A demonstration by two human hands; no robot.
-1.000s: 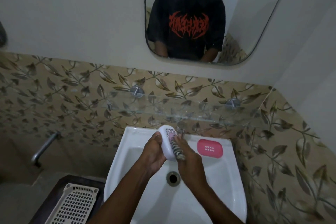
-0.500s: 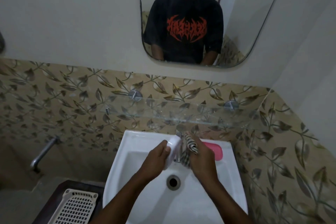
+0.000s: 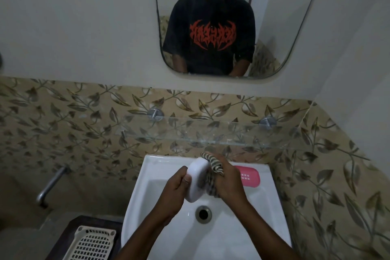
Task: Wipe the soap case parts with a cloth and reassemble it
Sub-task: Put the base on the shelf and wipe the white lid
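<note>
Over the white basin (image 3: 164,177), seen from the head camera, the person holds both hands above the drain (image 3: 203,214). Their left hand (image 3: 172,191) is curled around the white soap case part (image 3: 196,179), thumb pressed on its near face, holding it tilted on edge. Their right hand (image 3: 229,179) is closed on a striped cloth (image 3: 214,167), bunched against the far side of that white part, with a fold sticking up above the fingers. Just beside the right hand, a pink soap case part (image 3: 250,176) lies flat on the basin's back ledge, partly hidden by the hand. A cream plastic basket (image 3: 90,243) sits low to the left. Up on the wall, the mirror (image 3: 274,27) shows a black shirt with a red print.
</note>
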